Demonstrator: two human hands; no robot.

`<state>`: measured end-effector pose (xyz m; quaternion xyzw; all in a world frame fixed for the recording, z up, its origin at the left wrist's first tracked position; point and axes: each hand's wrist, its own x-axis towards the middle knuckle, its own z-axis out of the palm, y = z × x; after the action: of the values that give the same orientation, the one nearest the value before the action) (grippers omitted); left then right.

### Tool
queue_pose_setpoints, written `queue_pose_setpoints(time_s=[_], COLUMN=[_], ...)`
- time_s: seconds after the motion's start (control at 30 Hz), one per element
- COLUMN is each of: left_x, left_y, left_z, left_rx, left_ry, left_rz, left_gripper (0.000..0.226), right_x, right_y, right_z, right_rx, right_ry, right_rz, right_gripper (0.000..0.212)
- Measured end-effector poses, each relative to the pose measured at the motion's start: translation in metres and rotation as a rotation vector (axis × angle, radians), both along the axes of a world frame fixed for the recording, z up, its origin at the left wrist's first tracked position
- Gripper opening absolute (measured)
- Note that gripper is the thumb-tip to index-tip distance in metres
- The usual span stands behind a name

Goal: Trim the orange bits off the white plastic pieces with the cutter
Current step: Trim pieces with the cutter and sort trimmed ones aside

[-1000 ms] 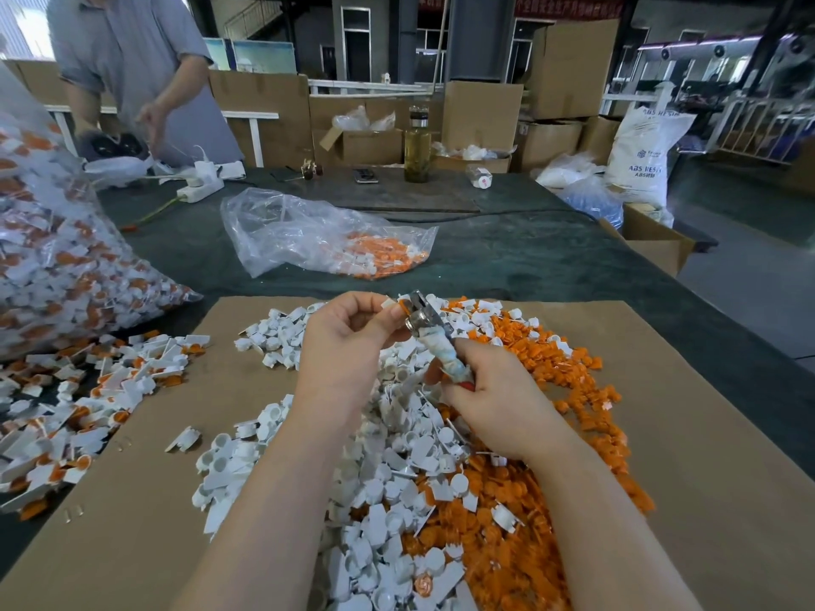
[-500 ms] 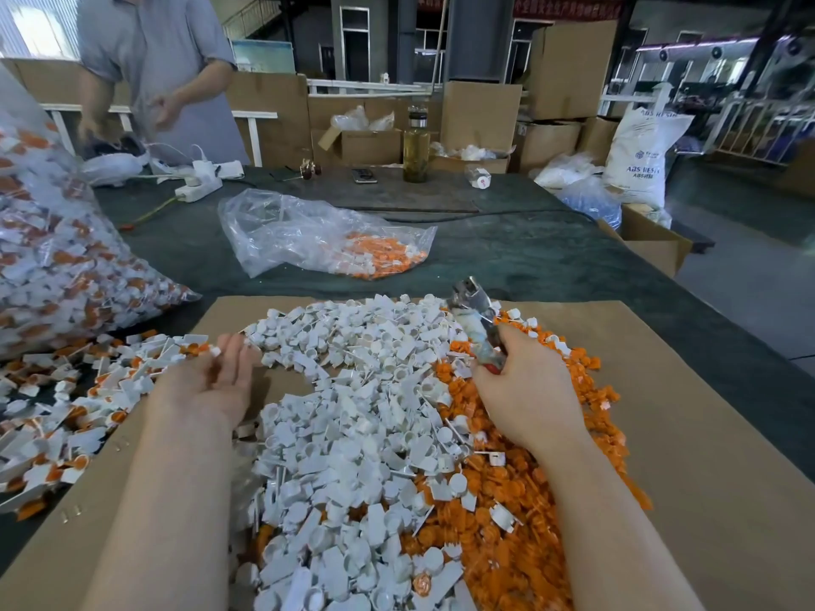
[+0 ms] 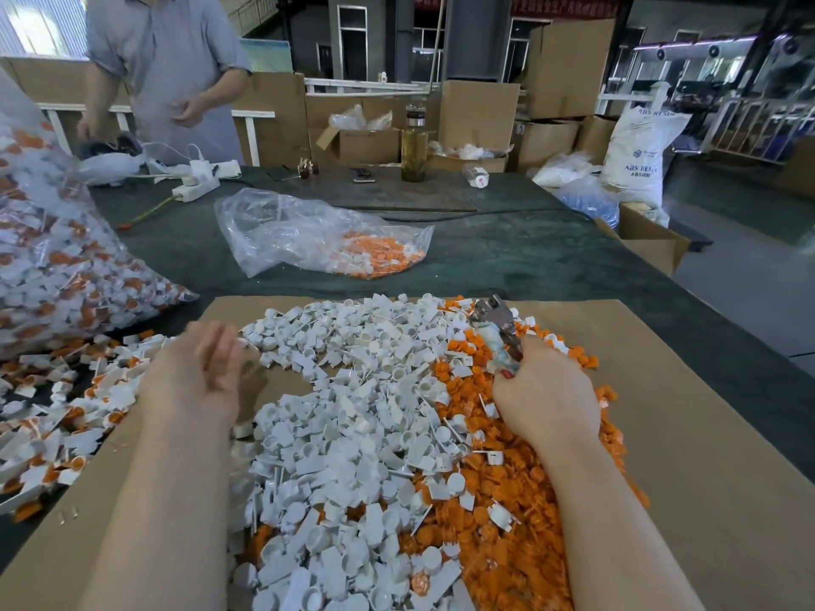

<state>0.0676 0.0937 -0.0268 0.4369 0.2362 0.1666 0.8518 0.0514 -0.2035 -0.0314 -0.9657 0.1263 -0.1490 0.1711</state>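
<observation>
My right hand [image 3: 547, 401] grips the handles of the metal cutter [image 3: 495, 330], whose jaws point up and away over the orange bits [image 3: 507, 526] heaped on the right. A broad pile of white plastic pieces [image 3: 353, 416] covers the middle of the cardboard sheet [image 3: 688, 434]. My left hand [image 3: 198, 374] is blurred at the sheet's left edge, fingers loosely extended, and I see nothing in them. It hovers beside the loose white pieces with orange ends [image 3: 66, 416] spread to the left.
A big clear bag of untrimmed pieces [image 3: 66, 266] leans at the left. A smaller bag with orange bits [image 3: 330, 240] lies on the green table [image 3: 551, 258] beyond the sheet. A person [image 3: 167, 68] stands at the far left corner near a power strip [image 3: 194, 185] and a bottle [image 3: 413, 147].
One second ago both hands met at the cutter over the pile. My left hand then swung out to the left pile and stays there; my right hand with the cutter drifted slightly right.
</observation>
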Motion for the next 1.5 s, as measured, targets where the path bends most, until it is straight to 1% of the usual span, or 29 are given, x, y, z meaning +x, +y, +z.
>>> queue_pose_setpoints(time_s=[0.07, 0.13, 0.17, 0.2, 0.27, 0.3, 0.33, 0.4, 0.5, 0.63, 0.73, 0.8, 0.87, 1.03, 1.1, 1.13, 1.2, 1.27, 1.37, 1.5], left_x=[-0.003, 0.000, -0.002, -0.001, 0.003, 0.005, 0.006, 0.005, 0.002, 0.000, 0.001, 0.001, 0.001, 0.001, 0.001, 0.001, 0.002, 0.003, 0.001, -0.005], left_y=[-0.011, -0.027, -0.032, -0.034, -0.036, -0.037, -0.037, -0.038, -0.040, -0.041, -0.041, -0.042, -0.042, -0.041, -0.040, -0.040, -0.039, -0.039, -0.042, -0.053], left_z=[0.005, 0.009, 0.008, 0.003, -0.008, -0.013, -0.016, -0.015, -0.012, -0.008, -0.008, -0.006, -0.005, -0.006, -0.008, -0.009, -0.009, -0.008, -0.003, 0.008], left_rx=[0.244, 0.617, 0.841, 1.058, 1.408, 1.519, 1.588, 1.659, 1.659, 1.595, 1.509, 1.500, 1.526, 1.558, 1.516, 1.488, 1.448, 1.429, 1.382, 1.184], left_ry=[0.094, 0.290, 0.327, 0.355, 0.399, 0.430, 0.451, 0.462, 0.381, 0.345, 0.374, 0.403, 0.416, 0.421, 0.413, 0.406, 0.405, 0.398, 0.312, 0.148], left_rz=[-0.103, -0.120, -0.152, -0.217, -0.354, -0.418, -0.460, -0.492, -0.432, -0.365, -0.335, -0.324, -0.319, -0.387, -0.379, -0.368, -0.340, -0.328, -0.295, -0.310], left_gripper=[0.034, 0.021, 0.022, 0.029, 0.036, 0.038, 0.041, 0.050, 0.038, 0.024, 0.019, 0.014, 0.016, 0.019, 0.024, 0.022, 0.011, 0.007, 0.006, 0.003], right_x=[-0.001, -0.002, -0.002, -0.002, -0.001, -0.001, 0.000, 0.000, 0.001, 0.004, 0.004, 0.004, 0.003, 0.004, 0.004, 0.004, 0.004, 0.004, 0.002, 0.002], right_y=[0.003, 0.005, 0.005, 0.006, 0.007, 0.007, 0.007, 0.006, 0.006, 0.004, 0.004, 0.004, 0.004, 0.003, 0.004, 0.004, 0.005, 0.005, 0.005, 0.006], right_z=[0.000, -0.001, -0.002, -0.002, -0.004, -0.004, -0.004, -0.004, -0.007, -0.009, -0.009, -0.009, -0.009, -0.008, -0.008, -0.008, -0.006, -0.005, -0.002, 0.001], right_rx=[-0.019, -0.048, -0.062, -0.073, -0.089, -0.090, -0.086, -0.077, -0.081, -0.061, -0.073, -0.074, -0.072, -0.057, -0.058, -0.058, -0.047, -0.038, -0.016, 0.061], right_ry=[0.025, 0.069, 0.094, 0.116, 0.143, 0.146, 0.144, 0.135, 0.132, 0.155, 0.148, 0.145, 0.143, 0.183, 0.181, 0.177, 0.169, 0.159, 0.121, -0.001], right_rz=[0.003, 0.007, 0.011, 0.017, 0.033, 0.038, 0.040, 0.035, 0.008, 0.016, 0.011, 0.005, 0.004, 0.016, 0.002, -0.009, -0.031, -0.040, -0.038, 0.016], right_gripper=[0.025, 0.034, 0.037, 0.039, 0.040, 0.039, 0.037, 0.031, 0.018, 0.018, 0.018, 0.019, 0.019, 0.018, 0.019, 0.020, 0.021, 0.022, 0.021, 0.015])
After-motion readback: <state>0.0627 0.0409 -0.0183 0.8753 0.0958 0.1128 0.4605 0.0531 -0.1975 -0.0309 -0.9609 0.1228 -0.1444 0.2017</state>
